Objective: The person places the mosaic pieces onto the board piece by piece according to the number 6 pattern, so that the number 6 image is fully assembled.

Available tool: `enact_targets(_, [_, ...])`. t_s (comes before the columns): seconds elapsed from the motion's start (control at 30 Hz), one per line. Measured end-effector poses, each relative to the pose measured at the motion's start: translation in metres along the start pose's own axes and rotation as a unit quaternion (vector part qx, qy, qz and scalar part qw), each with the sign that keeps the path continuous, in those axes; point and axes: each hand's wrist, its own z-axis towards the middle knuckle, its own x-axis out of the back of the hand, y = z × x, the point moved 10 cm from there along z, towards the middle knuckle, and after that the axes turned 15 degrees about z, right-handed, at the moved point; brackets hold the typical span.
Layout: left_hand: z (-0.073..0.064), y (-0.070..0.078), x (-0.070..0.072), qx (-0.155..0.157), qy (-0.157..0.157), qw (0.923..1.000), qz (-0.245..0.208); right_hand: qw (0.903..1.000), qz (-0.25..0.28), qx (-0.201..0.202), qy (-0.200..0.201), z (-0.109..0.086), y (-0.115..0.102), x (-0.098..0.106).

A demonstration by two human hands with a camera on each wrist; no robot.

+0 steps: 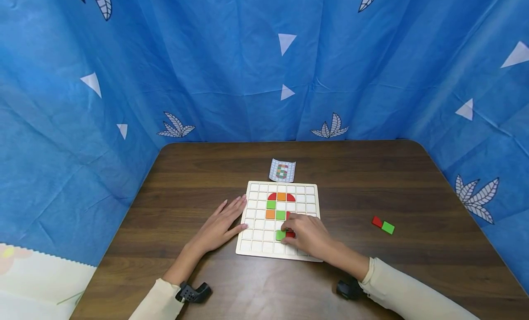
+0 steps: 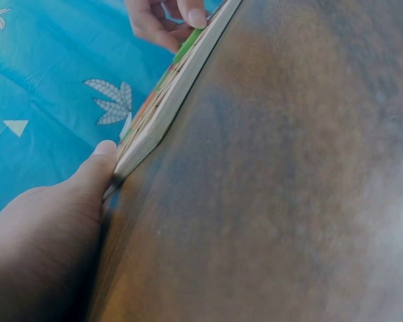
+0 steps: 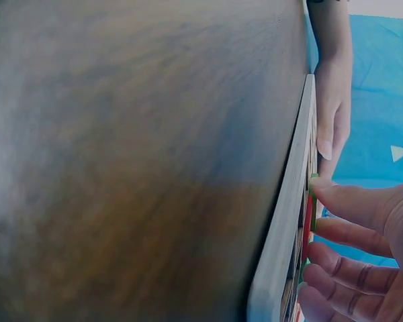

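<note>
Because the board (image 1: 257, 246) could be slipping, we are resting our left hand (image 1: 218, 227), fingers straight, at its left edge; our right hand (image 1: 309, 233) is pinching a green tile (image 1: 280, 235) at its lower rows, likely for control.

I have a dark, wood-grained table (image 1: 351, 173) before me, its far corners rounded. Directly on it lie a pale gridded board (image 1: 250, 213), a small printed card (image 1: 282, 170) by the board's far edge and, well to my right, a red tile (image 1: 377, 221) just beside a green tile (image 1: 388, 227).
</note>
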Motion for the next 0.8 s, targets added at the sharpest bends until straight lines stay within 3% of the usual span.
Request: enact_targets(0.8, [0.0, 0.0, -0.0006, 0.003, 0.0, 1.0, 0.002, 0.9997, 0.01, 0.007, 0.023, -0.0008, 0.0004, 0.0011])
